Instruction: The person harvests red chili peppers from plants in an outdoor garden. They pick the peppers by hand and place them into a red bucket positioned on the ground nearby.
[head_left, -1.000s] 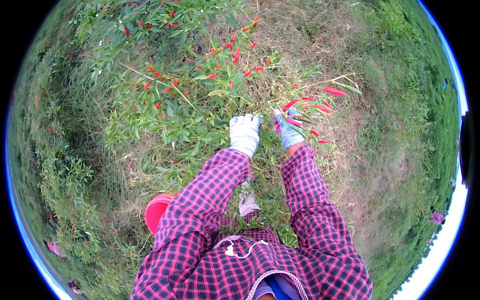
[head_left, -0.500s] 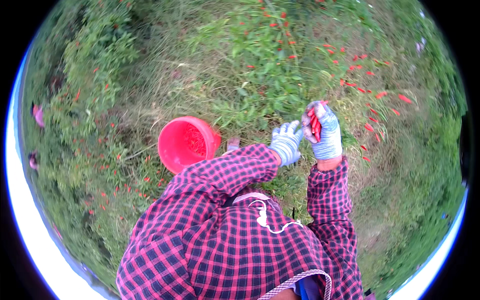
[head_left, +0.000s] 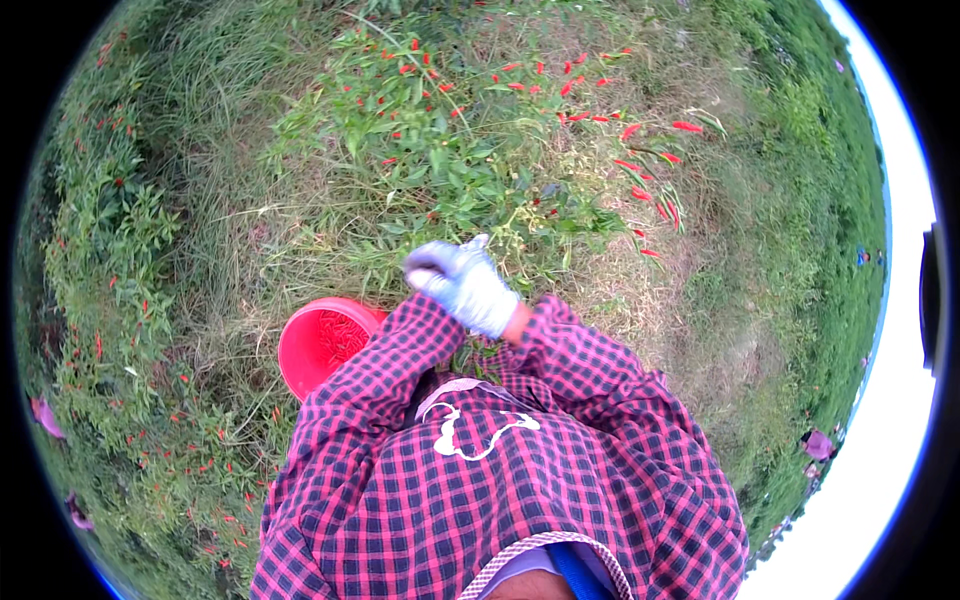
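My right hand [head_left: 468,290], in a pale knit glove, reaches leftward in front of my body with its fingers curled. It is blurred, and whatever lies inside the curl is hidden. My left hand is almost wholly covered by the right one; a bit of pale glove [head_left: 479,242] shows just beyond, and I cannot tell whose finger it is. To the left of both hands stands a red bucket [head_left: 295,350], tilted a little in view, with many red chili peppers [head_left: 340,338] inside. My left sleeve overlaps its right edge.
Ahead of my hands grows a leafy chili plant [head_left: 440,160] with red peppers. More ripe chilies [head_left: 640,193] hang on stems to the right. Dry grass [head_left: 230,230] and further bushes [head_left: 130,220] lie on the left. Distant people in pink [head_left: 818,445] show near the right rim.
My right hand has swung left across the left hand; the red chilies seen in its palm earlier are now out of sight. The view has turned, shifting the bucket left and down.
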